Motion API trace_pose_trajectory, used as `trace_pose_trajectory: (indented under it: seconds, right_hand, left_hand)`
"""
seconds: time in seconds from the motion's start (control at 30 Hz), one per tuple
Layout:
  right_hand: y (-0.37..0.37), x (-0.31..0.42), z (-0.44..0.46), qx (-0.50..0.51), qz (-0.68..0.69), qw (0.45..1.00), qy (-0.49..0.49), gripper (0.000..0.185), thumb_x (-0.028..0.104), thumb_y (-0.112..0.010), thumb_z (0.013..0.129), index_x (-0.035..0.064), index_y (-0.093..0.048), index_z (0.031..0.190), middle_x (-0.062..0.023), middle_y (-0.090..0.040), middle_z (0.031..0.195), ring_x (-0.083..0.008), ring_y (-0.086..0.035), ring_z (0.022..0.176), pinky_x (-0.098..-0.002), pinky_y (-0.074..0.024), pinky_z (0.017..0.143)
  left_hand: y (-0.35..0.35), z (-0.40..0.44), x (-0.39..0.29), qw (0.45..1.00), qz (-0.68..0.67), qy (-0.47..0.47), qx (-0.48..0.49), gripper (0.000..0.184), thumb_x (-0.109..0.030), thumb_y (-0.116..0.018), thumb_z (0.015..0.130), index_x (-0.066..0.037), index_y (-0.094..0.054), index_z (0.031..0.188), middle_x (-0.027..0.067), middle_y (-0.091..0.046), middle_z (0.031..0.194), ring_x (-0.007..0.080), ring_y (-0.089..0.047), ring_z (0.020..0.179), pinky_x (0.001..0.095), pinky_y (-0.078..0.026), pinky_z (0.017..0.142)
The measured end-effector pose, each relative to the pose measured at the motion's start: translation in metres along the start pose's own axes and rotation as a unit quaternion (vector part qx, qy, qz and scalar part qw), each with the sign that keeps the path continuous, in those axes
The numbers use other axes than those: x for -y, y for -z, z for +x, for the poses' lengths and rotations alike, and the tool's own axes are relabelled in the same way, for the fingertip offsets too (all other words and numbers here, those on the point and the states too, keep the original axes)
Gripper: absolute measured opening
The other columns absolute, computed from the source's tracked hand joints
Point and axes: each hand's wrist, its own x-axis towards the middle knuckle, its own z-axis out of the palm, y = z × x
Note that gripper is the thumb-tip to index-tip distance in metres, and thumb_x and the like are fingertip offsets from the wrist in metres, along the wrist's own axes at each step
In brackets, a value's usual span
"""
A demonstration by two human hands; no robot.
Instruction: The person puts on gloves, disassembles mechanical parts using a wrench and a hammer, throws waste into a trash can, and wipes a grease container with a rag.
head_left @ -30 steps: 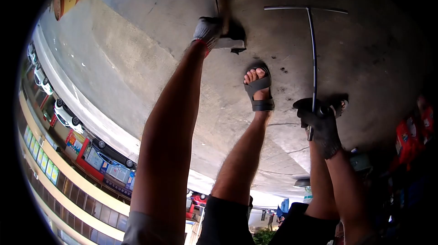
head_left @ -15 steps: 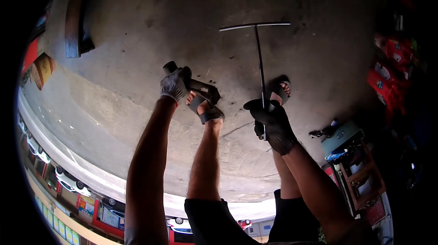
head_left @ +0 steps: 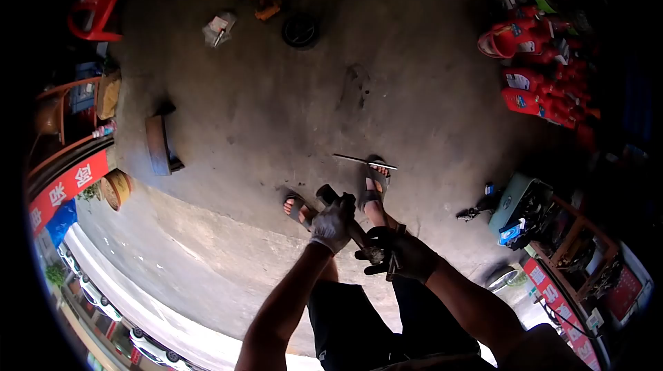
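Observation:
My left hand [head_left: 333,224], in a grey glove with a dark palm, is closed around a dark, thick cylindrical metal part [head_left: 360,236]. One end of it sticks out above the hand; the other slants down toward my right hand. My right hand [head_left: 407,253], in a black glove, is closed at that lower end, with some fingers extended past it. The crossbar of a T-handle wrench [head_left: 364,161] shows over my foot. Its shaft is hard to make out against my leg, but its lower end appears to sit in my right hand.
Red containers [head_left: 542,88] crowd the right side. A green metal box [head_left: 519,198] stands by a wooden rack. At left are a low bench [head_left: 157,145], a red plastic chair [head_left: 99,8] and a flowerpot [head_left: 115,188]. A black round pan [head_left: 300,30] lies on the floor ahead.
My hands have come together, bringing the metal part against my right hand. The wrench's crossbar now appears smaller and lower. The view has shifted, showing more floor ahead.

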Motion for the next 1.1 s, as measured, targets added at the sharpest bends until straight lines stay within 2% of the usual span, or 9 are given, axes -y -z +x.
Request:
trace_pose_trajectory:
  seconds: [0.17, 0.37, 0.47, 0.57, 0.63, 0.7, 0.83, 0.97, 1.1]
  right_hand:
    - [-0.003, 0.011, -0.078, 0.039, 0.083, 0.994, 0.05, 0.042, 0.032, -0.057, 0.092, 0.0114, -0.047, 0.128, -0.0126, -0.052, 0.126, -0.0292, -0.054, 0.114, -0.0398, -0.0558, 0.076]
    - [0.042, 0.003, -0.123, 0.133, 0.097, 0.969, 0.183, 0.065, 0.019, -0.058, 0.092, 0.0223, -0.019, 0.145, -0.0057, -0.058, 0.08, -0.0141, -0.062, 0.07, -0.0273, -0.0523, 0.053]
    - [0.071, -0.007, -0.145, 0.115, 0.054, 0.962, 0.243, 0.046, 0.019, -0.057, 0.092, 0.0168, -0.034, 0.132, -0.0046, -0.056, 0.073, -0.0139, -0.06, 0.06, -0.0257, -0.048, 0.046]
    - [0.076, -0.028, -0.187, 0.101, 0.054, 0.962, 0.247, 0.03, 0.017, -0.057, 0.092, 0.0133, -0.044, 0.119, -0.005, -0.057, 0.074, -0.014, -0.06, 0.059, -0.024, -0.0447, 0.044]
    - [0.09, -0.05, -0.2, 0.065, 0.04, 0.96, 0.269, 0.02, 0.017, -0.058, 0.091, 0.0108, -0.05, 0.107, -0.0052, -0.058, 0.075, -0.0146, -0.06, 0.06, -0.0227, -0.0416, 0.045]
    - [0.113, -0.078, -0.206, 0.08, 0.075, 0.964, 0.243, 0.023, 0.019, -0.059, 0.09, 0.009, -0.051, 0.11, -0.0058, -0.059, 0.076, -0.0157, -0.06, 0.06, -0.024, -0.043, 0.046]
    - [0.199, -0.095, -0.214, 0.086, 0.109, 0.953, 0.27, 0.033, 0.025, -0.061, 0.088, 0.0055, -0.055, 0.115, -0.007, -0.064, 0.083, -0.0158, -0.061, 0.066, -0.0245, -0.0457, 0.053]
    - [0.257, -0.083, -0.297, 0.0, 0.117, 0.94, 0.319, 0.031, 0.018, -0.068, 0.082, 0.0031, -0.061, 0.108, -0.0045, -0.065, 0.085, -0.0123, -0.062, 0.069, -0.0224, -0.0455, 0.054]
    - [0.363, -0.077, -0.36, -0.136, -0.082, 0.905, 0.394, 0.032, 0.032, -0.055, 0.092, 0.0026, -0.06, 0.104, -0.0061, -0.064, 0.078, -0.011, -0.06, 0.061, -0.0204, -0.0416, 0.047]
  left_hand:
    - [0.008, -0.004, -0.094, 1.0, 0.022, -0.012, -0.003, 0.045, -0.025, -0.06, 0.08, -0.013, -0.051, 0.122, 0.0138, -0.061, 0.102, 0.0356, -0.062, 0.087, 0.0419, -0.051, 0.072]
    - [-0.06, 0.017, -0.097, 0.986, -0.067, -0.154, -0.018, 0.019, -0.019, -0.048, 0.092, -0.012, -0.062, 0.104, 0.0092, -0.065, 0.094, 0.0259, -0.064, 0.085, 0.0369, -0.052, 0.07]
    - [-0.103, 0.026, -0.099, 0.988, -0.12, -0.098, -0.014, 0.02, -0.019, -0.046, 0.093, -0.01, -0.061, 0.104, 0.0106, -0.064, 0.095, 0.0276, -0.063, 0.087, 0.0361, -0.051, 0.072]
    - [-0.093, 0.0, -0.173, 0.855, -0.518, 0.002, 0.025, 0.024, -0.02, -0.057, 0.085, -0.007, -0.057, 0.105, 0.0141, -0.061, 0.098, 0.0326, -0.062, 0.09, 0.0373, -0.05, 0.073]
    - [-0.106, -0.026, -0.17, 0.995, -0.047, -0.067, -0.062, 0.026, -0.018, -0.063, 0.082, -0.006, -0.054, 0.103, 0.0149, -0.059, 0.099, 0.0358, -0.061, 0.088, 0.0396, -0.049, 0.072]
    - [-0.087, -0.065, -0.203, 0.989, 0.106, -0.042, -0.09, 0.022, -0.019, -0.067, 0.08, -0.005, -0.052, 0.087, 0.0153, -0.059, 0.085, 0.04, -0.059, 0.079, 0.0451, -0.047, 0.065]
    - [-0.113, -0.091, -0.193, 0.993, 0.102, 0.042, -0.032, 0.027, -0.026, -0.059, 0.087, -0.004, -0.053, 0.073, 0.0133, -0.057, 0.063, 0.0377, -0.058, 0.067, 0.0439, -0.043, 0.059]
    - [-0.156, -0.135, -0.175, 0.995, 0.095, -0.023, 0.021, 0.013, -0.008, -0.051, 0.086, -0.001, -0.062, 0.087, 0.0102, -0.06, 0.08, 0.017, -0.057, 0.064, 0.0316, -0.046, 0.059]
    - [-0.229, -0.124, -0.301, 0.992, -0.089, 0.057, 0.074, 0.019, 0.0, -0.057, 0.076, 0.001, -0.064, 0.094, 0.012, -0.064, 0.089, 0.0203, -0.061, 0.07, 0.0316, -0.051, 0.063]
